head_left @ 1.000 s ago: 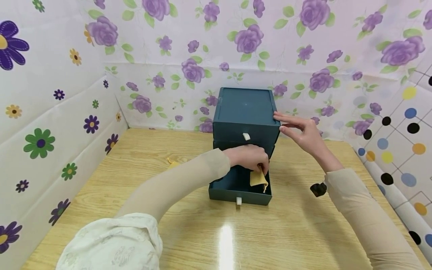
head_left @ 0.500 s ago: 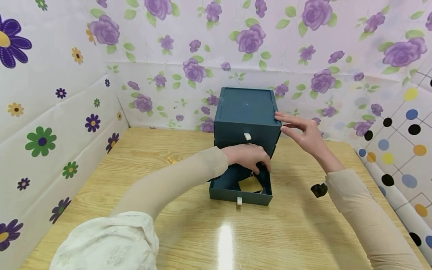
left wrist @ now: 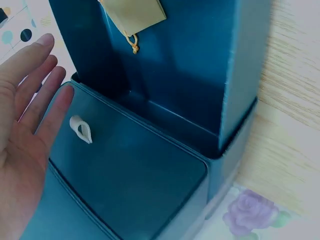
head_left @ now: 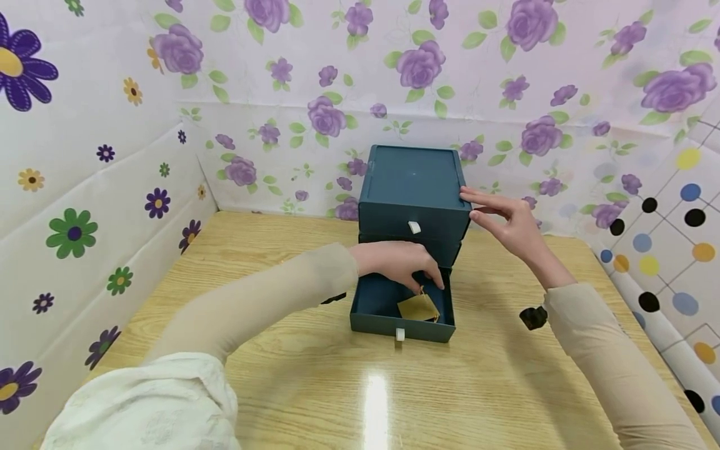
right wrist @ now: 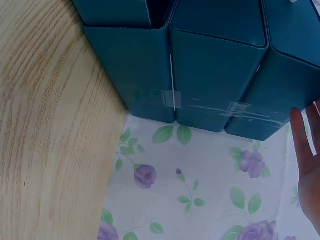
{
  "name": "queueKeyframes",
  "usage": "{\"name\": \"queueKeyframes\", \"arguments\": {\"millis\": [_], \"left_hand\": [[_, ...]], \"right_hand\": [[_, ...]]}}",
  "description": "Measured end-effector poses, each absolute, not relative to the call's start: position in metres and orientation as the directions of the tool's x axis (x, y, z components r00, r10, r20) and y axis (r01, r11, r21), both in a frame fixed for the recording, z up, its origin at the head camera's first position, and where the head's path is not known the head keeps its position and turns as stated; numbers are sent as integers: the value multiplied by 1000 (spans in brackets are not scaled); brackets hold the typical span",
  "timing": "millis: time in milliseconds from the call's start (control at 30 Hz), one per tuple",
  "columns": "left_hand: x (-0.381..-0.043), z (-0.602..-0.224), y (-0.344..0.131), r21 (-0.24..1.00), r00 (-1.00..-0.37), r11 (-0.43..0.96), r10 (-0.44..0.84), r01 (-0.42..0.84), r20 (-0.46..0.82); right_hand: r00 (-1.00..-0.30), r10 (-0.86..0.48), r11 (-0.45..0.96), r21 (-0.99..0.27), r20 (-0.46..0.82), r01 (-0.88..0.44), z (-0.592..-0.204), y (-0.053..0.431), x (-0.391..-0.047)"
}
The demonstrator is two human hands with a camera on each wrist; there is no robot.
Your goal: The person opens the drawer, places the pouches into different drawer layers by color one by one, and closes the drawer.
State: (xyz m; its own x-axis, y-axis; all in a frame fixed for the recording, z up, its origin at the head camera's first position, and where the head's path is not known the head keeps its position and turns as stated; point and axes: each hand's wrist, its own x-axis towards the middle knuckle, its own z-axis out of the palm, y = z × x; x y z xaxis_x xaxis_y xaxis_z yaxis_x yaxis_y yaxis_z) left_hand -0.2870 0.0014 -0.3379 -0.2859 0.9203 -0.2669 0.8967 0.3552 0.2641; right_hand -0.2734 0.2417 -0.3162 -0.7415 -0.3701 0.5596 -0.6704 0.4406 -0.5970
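Observation:
A small gold drawstring pouch (head_left: 419, 308) lies in the pulled-out bottom drawer (head_left: 373, 323) of a dark blue drawer unit (head_left: 413, 178). Just above it is my left hand (head_left: 396, 259), fingertips near the pouch's cord in the head view. Seen from the left wrist, this hand (left wrist: 30, 105) holds nothing and its fingers are extended, while the pouch (left wrist: 137, 14) shows its orange cord. My right hand (head_left: 509, 228) touches the top right front corner of the unit with fairly straight fingers; part of it (right wrist: 310, 160) appears at the right wrist view's edge.
White loop tabs serve as pulls on the top drawer (head_left: 414, 227) and the bottom one. Clear tape (right wrist: 200, 102) joins the unit's sections along one side. Flowered sheeting (head_left: 270, 169) stands behind the wooden table (head_left: 315, 387).
My left hand has let go of the pouch, which dropped flat into the drawer, and has drawn slightly left. The right hand stays at the unit's corner.

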Motion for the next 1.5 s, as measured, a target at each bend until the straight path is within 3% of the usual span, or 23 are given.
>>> {"name": "queueKeyframes", "arguments": {"millis": [567,767,1500], "left_hand": [[-288,-323,-57,261,-347,381,923,887,-168],[-289,-320,-79,312,-375,394,919,865,-121],[-290,-333,-178,481,-645,569,764,667,-8]], "right_hand": [[-737,-369,421,-605,566,-675,-316,242,-272],[-734,-371,427,-597,569,-679,-316,241,-272],[-735,-361,429,-598,574,-677,-317,241,-272]]}}
